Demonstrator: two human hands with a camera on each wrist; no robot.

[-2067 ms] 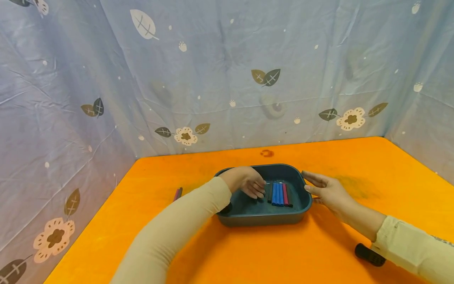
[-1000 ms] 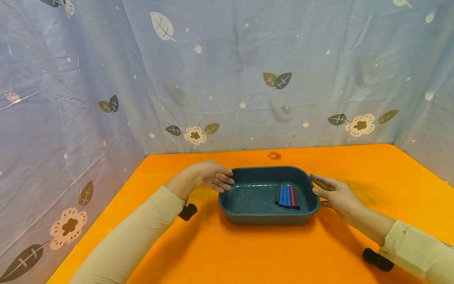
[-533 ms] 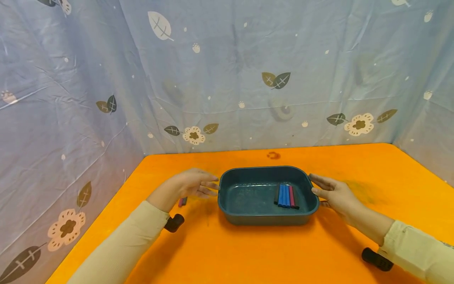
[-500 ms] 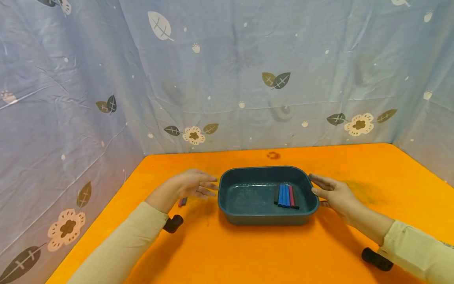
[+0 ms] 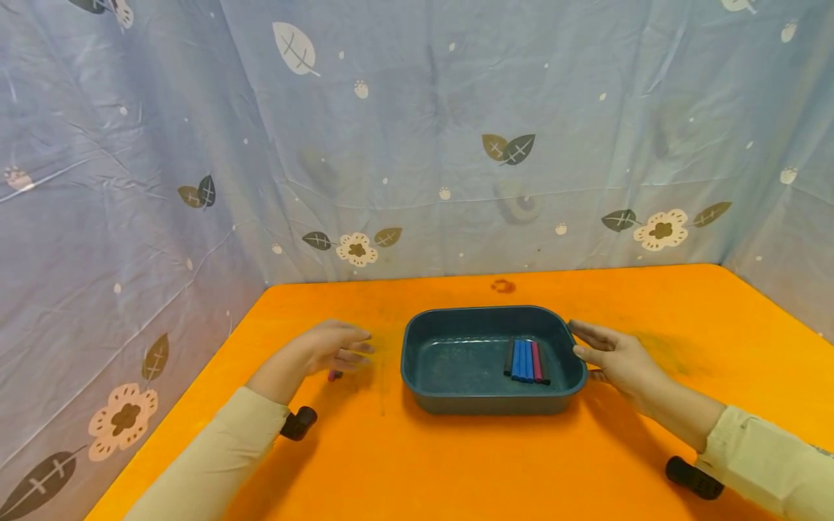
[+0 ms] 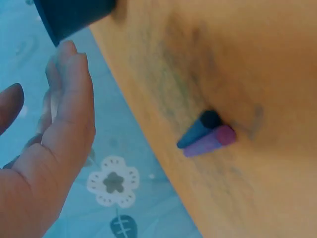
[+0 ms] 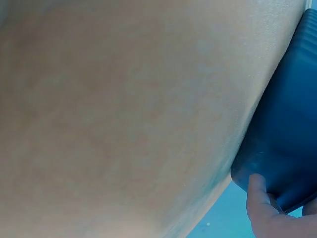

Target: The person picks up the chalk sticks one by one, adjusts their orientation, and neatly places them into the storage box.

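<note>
My left hand [image 5: 329, 347] is left of the dark teal tray [image 5: 482, 405], fingers loosely extended and holding nothing. Just below it on the orange table lies a pink stick [image 5: 332, 375], partly hidden by the hand. In the left wrist view a dark stick [image 6: 200, 128] and a pinkish-purple stick [image 6: 210, 141] lie side by side, apart from the fingers. My right hand [image 5: 619, 362] touches the tray's right end with fairly straight fingers. The right wrist view shows one finger [image 7: 256, 191] against the tray's outer wall. Inside the tray, several blue, pink and dark sticks [image 5: 523, 360] lie in a row.
The orange table [image 5: 456, 470] meets a blue patterned curtain [image 5: 391, 145] at its back and sides. A black wrist camera [image 5: 298, 423] sits under the left wrist, another black wrist camera [image 5: 693, 477] under the right. A reddish mark [image 5: 503, 286] stains the cloth behind the tray.
My left hand has drawn out of the tray and moved left, over the two loose sticks. The right hand stays at the tray's right end.
</note>
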